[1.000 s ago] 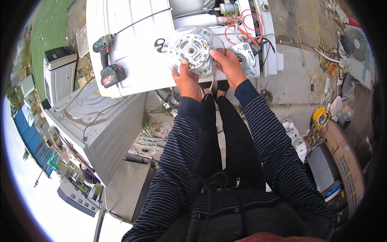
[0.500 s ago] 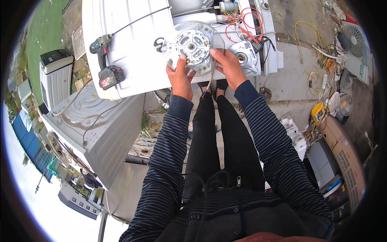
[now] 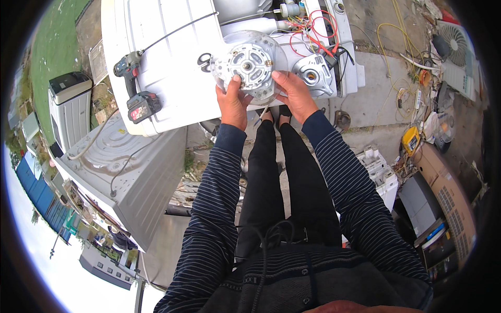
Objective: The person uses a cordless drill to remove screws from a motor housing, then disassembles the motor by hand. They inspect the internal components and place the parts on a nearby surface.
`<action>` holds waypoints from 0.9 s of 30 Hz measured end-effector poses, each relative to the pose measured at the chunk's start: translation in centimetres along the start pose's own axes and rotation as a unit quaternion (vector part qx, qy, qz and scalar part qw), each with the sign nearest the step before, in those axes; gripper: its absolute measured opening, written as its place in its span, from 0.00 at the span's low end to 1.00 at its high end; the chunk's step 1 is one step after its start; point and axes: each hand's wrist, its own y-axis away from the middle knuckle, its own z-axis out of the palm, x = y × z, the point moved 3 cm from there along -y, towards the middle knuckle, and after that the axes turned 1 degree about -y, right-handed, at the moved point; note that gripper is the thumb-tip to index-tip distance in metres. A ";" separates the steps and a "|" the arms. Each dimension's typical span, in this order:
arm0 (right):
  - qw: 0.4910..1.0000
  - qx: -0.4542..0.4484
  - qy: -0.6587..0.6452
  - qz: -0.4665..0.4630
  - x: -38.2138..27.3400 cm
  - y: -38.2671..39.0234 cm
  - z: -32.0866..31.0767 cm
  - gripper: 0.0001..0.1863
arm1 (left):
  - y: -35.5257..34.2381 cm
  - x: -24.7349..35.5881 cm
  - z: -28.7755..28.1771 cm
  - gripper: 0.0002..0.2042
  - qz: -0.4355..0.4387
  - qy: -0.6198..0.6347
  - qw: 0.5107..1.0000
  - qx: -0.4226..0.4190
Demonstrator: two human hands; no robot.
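Between my two hands is a round metal motor (image 3: 247,67) with a slotted face, a central shaft and a clear plastic cover around it. My left hand (image 3: 233,103) grips its lower left edge, thumb on the face. On the lower right edge, my right hand (image 3: 296,94) holds it the same way. The fingers behind the motor are partly hidden. A short cable hangs below it. Just right of my right hand, a silver metal bracket (image 3: 312,74) with a round hole lies on the white machine (image 3: 177,96). Small black scissors (image 3: 205,61) lie left of the motor.
A cordless drill (image 3: 135,88) rests on the machine's left part. Red and yellow wires (image 3: 313,28) and a black clip (image 3: 331,60) lie at its right end. Another washing machine cabinet (image 3: 146,193) stands at lower left. A fan (image 3: 454,47), cables and a cardboard box (image 3: 443,193) lie on the right.
The view has shifted slightly. My hands keep the same grip on the motor, which stays over the white machine.
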 end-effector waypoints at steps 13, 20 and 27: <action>0.999 -0.022 -0.021 -0.019 1.3 2.0 -0.5 0.29 | 4.4 -1.3 0.1 0.36 0.013 0.033 0.998 0.056; 0.999 0.026 -0.025 -0.020 2.6 3.2 -0.4 0.26 | 4.5 -1.5 -0.7 0.41 -0.028 0.001 0.998 0.053; 1.000 0.019 -0.006 -0.012 2.7 3.4 -0.4 0.29 | 4.3 -1.1 -0.9 0.44 -0.025 -0.022 0.998 0.062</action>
